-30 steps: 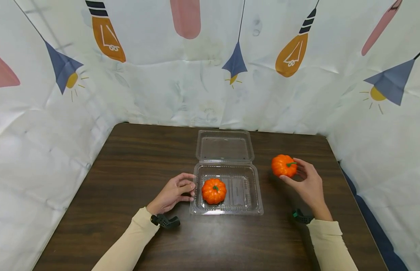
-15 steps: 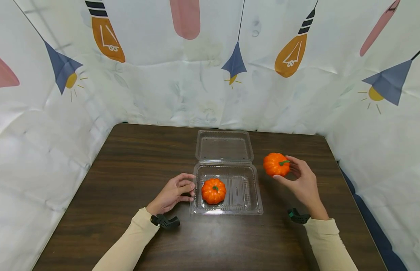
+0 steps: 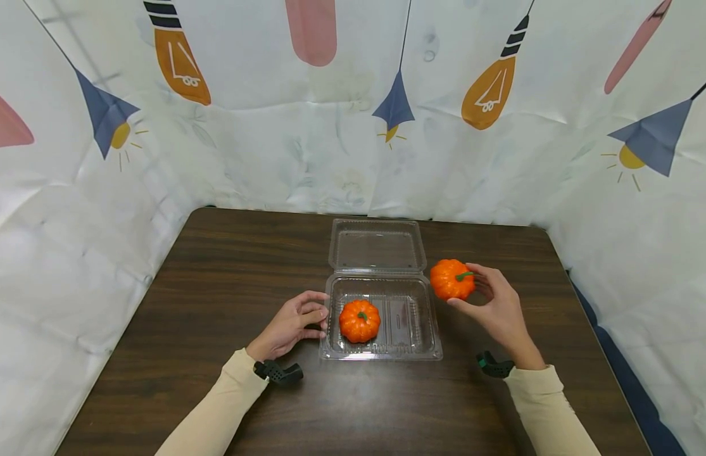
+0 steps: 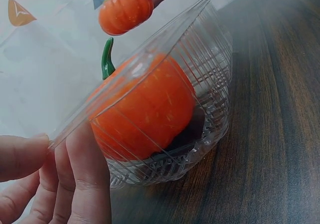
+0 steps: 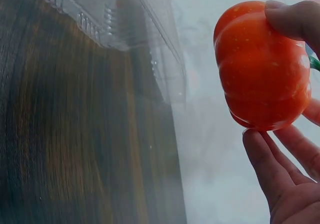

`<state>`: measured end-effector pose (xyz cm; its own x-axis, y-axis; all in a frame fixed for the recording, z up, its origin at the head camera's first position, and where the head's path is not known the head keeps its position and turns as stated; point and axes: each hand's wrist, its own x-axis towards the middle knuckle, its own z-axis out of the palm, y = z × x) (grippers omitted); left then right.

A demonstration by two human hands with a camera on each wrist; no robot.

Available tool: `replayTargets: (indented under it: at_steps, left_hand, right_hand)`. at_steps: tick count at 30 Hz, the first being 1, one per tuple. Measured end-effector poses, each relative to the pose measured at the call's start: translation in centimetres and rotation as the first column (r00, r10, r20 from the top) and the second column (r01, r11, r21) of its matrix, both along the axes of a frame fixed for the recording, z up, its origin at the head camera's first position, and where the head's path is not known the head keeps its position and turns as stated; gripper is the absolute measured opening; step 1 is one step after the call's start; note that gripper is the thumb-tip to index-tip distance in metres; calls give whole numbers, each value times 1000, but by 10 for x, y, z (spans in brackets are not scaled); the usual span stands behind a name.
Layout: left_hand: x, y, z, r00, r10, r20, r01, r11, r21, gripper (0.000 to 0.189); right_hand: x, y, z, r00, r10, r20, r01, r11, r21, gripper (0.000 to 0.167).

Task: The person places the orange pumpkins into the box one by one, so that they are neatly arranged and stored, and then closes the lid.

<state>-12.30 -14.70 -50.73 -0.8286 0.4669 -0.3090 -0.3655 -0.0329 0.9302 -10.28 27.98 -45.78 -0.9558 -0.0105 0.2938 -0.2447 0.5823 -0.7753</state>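
Observation:
My right hand (image 3: pixel 497 308) holds a small orange toy pumpkin (image 3: pixel 452 279) with a green stem, raised off the table at the right edge of a clear plastic clamshell box (image 3: pixel 406 354). In the right wrist view, thumb and fingers grip that pumpkin (image 5: pixel 260 69) from opposite sides. A second orange pumpkin (image 3: pixel 359 322) sits in the left half of the box's base, stem up. My left hand (image 3: pixel 290 324) pinches the base's left rim between thumb and fingers, as the left wrist view shows close up.
The box's lid (image 3: pixel 378 246) lies folded back, away from me. Beneath everything is a dark wood-grain table (image 3: pixel 244 253). White cloth (image 3: pixel 261 152) with printed lamps hangs behind it and along both sides.
My right hand has carried its pumpkin leftward, from well right of the box to the box's right rim. The left hand, the box and the pumpkin inside have stayed put.

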Motion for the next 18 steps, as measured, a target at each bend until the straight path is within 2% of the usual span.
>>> replayTargets:
  at_steps: [10,18]
  left_hand:
    - [0,0,1,1000,-3,-2,3,1000,-1,54]
    - [0,-1,-1,1000,-3,-7,3,1000,0,53]
  right_hand:
    - [-1,-13,0,996,85,7,-85,996,10,76]
    - [-2,-23,-1,989,144,-13,-143,988,54,77]
